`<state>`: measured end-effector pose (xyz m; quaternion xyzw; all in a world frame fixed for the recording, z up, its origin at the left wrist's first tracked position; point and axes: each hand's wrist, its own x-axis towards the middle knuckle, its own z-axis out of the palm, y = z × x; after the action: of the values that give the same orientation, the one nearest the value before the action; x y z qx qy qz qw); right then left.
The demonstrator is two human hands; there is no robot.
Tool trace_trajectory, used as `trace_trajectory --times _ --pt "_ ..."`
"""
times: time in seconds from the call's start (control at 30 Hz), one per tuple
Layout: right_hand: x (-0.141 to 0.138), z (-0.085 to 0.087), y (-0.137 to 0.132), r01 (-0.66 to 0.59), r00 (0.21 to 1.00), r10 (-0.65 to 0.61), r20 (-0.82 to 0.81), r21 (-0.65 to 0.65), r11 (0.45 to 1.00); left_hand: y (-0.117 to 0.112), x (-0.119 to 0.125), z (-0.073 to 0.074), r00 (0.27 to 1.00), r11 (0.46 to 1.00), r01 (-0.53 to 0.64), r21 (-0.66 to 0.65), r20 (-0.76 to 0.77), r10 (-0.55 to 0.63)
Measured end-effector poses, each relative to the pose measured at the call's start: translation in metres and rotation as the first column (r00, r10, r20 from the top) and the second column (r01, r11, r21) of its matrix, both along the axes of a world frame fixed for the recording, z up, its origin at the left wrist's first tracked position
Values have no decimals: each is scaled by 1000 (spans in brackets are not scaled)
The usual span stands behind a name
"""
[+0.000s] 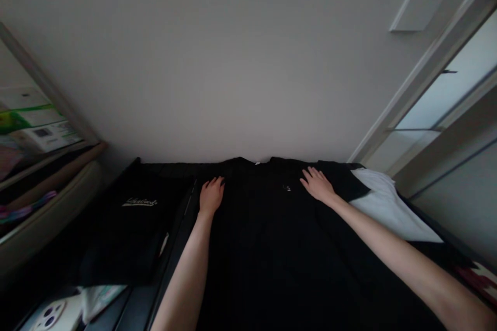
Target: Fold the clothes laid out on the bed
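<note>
A black garment [267, 248] lies spread flat, its collar at the far end near the wall and a small white tag [257, 163] showing at the neck. A tiny pale emblem [287, 187] sits on its chest area.

The left hand [212, 195] rests on the cloth just left of the collar, its fingers close together and gently curled, tips touching the fabric, with no fold pinched between them. The right hand [316, 184] lies palm down to the right of the collar, angled inward, its fingers slightly apart and flat on the cloth, also clamping nothing. Both bare arms reach forward, the left almost straight from the near edge, the right slanting in from the near right corner.

To the left, a black panel with a pale printed logo [140, 202] lies beside a dark seam; whether it belongs to the same garment, I cannot tell. A white cloth [388, 209] sticks out from under the right side. Near left lie a white phone case [48, 318] and a crumpled white sheet [101, 300]. A red patterned fabric [477, 279] shows at the near right, a mirror [42, 114] leans at the far left, and a glazed door [438, 108] stands at the far right.
</note>
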<state>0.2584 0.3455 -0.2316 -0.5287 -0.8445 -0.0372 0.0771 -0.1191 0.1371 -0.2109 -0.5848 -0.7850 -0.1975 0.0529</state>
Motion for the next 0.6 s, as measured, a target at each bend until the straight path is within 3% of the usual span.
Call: trace_trajectory --times 0.07,0.17,0.23,0.33,0.43,0.6 --pt "11 -1 -16 -43 998 47 50 -76 996 -1 2 1 1000 1000 -1 -19 0 1" --pt "12 1 -50 -93 996 93 5 30 995 -3 6 4 1000 999 5 -35 -4 -5" --pt "2 3 -77 -187 981 189 -37 57 981 -5 9 8 999 999 6 -47 32 -5" --pt "-16 1 -114 -309 949 303 -91 -60 949 -5 15 18 992 997 -18 -75 124 27" --pt "-25 -4 -130 -314 946 298 -126 -142 939 0 25 35 978 994 -66 -85 192 81" --pt "-24 -7 -129 -292 952 271 -141 -159 943 26 59 77 939 991 -131 -23 318 131"
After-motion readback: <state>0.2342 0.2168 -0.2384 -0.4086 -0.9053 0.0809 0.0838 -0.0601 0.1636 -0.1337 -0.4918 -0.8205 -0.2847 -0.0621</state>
